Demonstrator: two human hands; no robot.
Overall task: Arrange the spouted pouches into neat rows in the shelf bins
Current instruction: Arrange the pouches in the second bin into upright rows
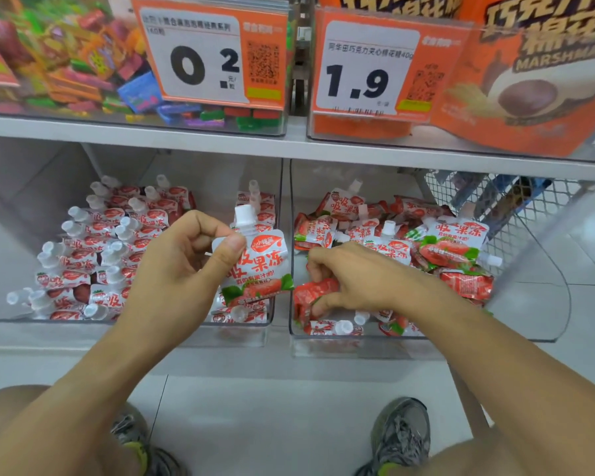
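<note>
Two clear plastic shelf bins sit side by side on the lower shelf. The left bin (186,333) holds white-and-red spouted pouches (93,249) lined up in rows, spouts pointing up-left. In the right bin (368,345) the same pouches (450,249) lie in a loose jumble. My left hand (182,269) pinches one upright pouch (255,266) by its top left corner, over the left bin's right side. My right hand (361,276) reaches into the right bin's front left and closes on a red pouch (311,293).
The upper shelf carries a clear bin of mixed candies (66,63) and orange marshmallow packs (529,80) behind two price tags. A wire mesh panel (516,214) stands right of the right bin. My knees and shoes (402,438) are on the tiled floor below.
</note>
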